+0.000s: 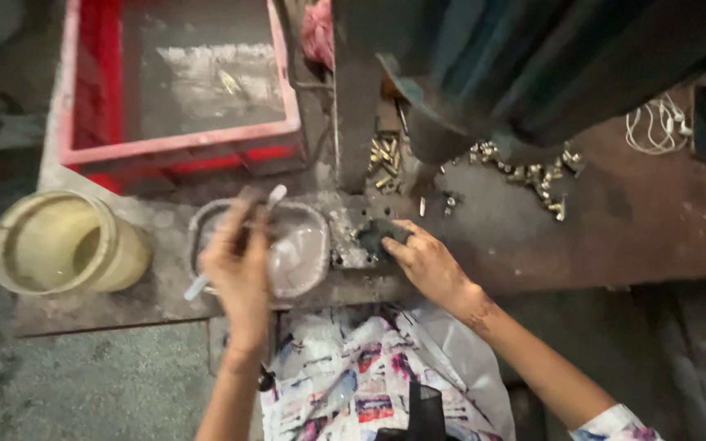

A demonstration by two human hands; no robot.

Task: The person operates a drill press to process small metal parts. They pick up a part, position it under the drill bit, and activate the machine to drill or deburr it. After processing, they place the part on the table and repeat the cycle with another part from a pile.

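1. Blurring hides detail: the dark lump [376, 237] under the right hand's [428, 263] fingertips is hard to identify.
2. Pale paste coats a rounded metal bowl [308, 245]; small brass fittings [533, 171] lie scattered on the rusty workbench [631, 220].
3. The left hand [239, 273], closed around a white stick [273, 196], hovers over the bowl; the right presses the lump just beside it.

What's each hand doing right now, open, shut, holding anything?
Left hand: closed on a thin white stick-like tool over the grey metal bowl.
Right hand: fingers on a small dark lump; grip cannot be told.
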